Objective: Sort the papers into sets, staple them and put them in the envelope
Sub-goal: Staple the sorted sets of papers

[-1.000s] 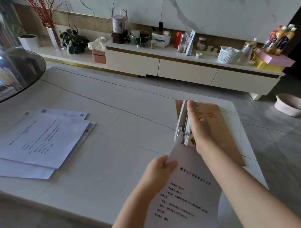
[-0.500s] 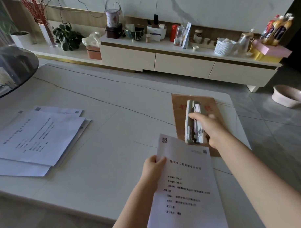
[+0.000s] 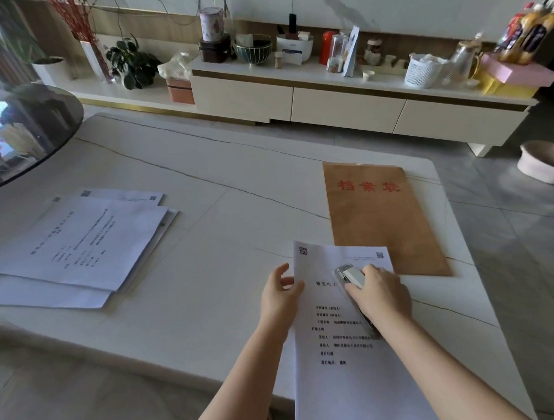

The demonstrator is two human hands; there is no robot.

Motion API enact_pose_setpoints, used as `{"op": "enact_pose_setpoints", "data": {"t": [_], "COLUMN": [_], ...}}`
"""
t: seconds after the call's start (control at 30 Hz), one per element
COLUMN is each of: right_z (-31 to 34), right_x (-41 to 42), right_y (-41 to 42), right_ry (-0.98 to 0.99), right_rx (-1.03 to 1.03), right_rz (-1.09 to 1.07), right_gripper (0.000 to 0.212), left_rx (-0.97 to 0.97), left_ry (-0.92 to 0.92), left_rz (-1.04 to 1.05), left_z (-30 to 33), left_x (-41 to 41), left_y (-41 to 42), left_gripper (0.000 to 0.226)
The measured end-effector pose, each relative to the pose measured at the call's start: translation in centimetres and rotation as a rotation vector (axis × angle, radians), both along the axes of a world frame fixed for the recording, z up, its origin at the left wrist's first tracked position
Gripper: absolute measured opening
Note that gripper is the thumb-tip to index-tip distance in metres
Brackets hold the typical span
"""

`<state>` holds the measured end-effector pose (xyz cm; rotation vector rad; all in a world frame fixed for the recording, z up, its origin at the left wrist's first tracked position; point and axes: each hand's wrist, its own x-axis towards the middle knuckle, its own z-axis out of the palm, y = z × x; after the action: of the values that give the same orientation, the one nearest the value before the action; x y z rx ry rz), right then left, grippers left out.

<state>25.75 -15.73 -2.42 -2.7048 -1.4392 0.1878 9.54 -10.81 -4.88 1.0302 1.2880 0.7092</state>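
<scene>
A set of white printed papers lies at the near edge of the white table, hanging over it toward me. My left hand pinches the set's left edge with thumb on top. My right hand grips a white stapler and holds it over the upper part of the set. A brown envelope with red characters lies flat just beyond the papers, partly under their top right corner. A loose stack of more printed papers rests at the table's left.
A dark round glass table overlaps the far left corner. A long low cabinet cluttered with jars, bowls and bottles runs along the back wall. A pale bowl sits on the grey floor at right.
The stapler came off the set's top corner, passed over the envelope, then came back over the papers. The set has dropped flat onto the table and the envelope is uncovered.
</scene>
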Motion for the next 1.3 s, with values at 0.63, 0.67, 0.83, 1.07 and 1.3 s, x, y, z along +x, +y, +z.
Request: {"op": "enact_pose_setpoints", "data": {"t": [0.63,0.67,0.83,1.07,1.3], "right_z": [11.7,12.2,13.6,12.3,9.5], "right_x": [-15.2,-16.5,-23.1,-30.2,-32.6], "right_y": [-4.8,-4.8,-3.5,0.4,6.9], "right_ry": [0.547,0.559,0.601,0.593,0.565], "right_rx": [0.228,0.239,0.233,0.117,0.079], "right_rz": [0.409,0.442,0.581,0.643,0.606], "right_gripper": [0.035,0.035,0.032,0.029,0.029], "left_rx": [-0.032,-0.028,0.017,0.008,-0.067], "left_ry": [-0.097,-0.108,-0.148,-0.147,-0.2], "left_rz": [0.248,0.271,0.349,0.431,0.482], "left_z": [12.4,12.8,14.4,12.6,9.7], "left_x": [-16.4,-17.6,-24.1,-32.7,-36.0], "left_y": [-7.2,-7.4,-8.1,-6.9,-0.8], "left_gripper": [0.024,0.023,0.021,0.021,0.026]}}
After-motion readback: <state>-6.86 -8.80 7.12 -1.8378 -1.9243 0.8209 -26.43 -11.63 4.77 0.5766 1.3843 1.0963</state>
